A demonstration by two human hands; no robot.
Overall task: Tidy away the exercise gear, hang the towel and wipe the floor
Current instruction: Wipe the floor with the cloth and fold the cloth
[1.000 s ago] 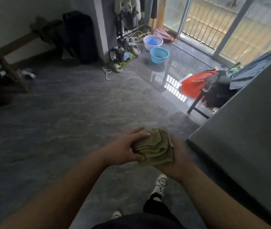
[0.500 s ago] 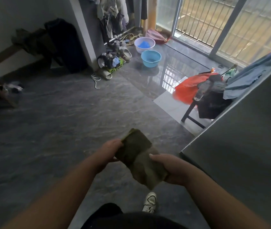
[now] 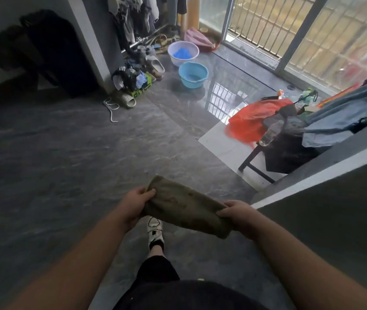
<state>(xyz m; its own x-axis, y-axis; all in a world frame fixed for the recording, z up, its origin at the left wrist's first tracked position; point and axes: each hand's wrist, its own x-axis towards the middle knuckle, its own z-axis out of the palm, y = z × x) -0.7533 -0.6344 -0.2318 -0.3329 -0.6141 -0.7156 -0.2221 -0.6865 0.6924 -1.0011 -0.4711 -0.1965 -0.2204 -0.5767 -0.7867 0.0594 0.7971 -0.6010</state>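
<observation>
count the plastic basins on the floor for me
2: a white basin holding something blue, near the window track, and a light blue basin just in front of it. More may hide behind the clutter.

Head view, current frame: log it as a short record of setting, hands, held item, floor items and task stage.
setting: room with grey floor, barred window
left hand: grips one end of the green cloth
right hand: grips the other end
cloth: opened out, stretched between both hands, stained
floor items: blue basin, white basin, shoes
task stage: cloth held above floor, not touching it
</observation>
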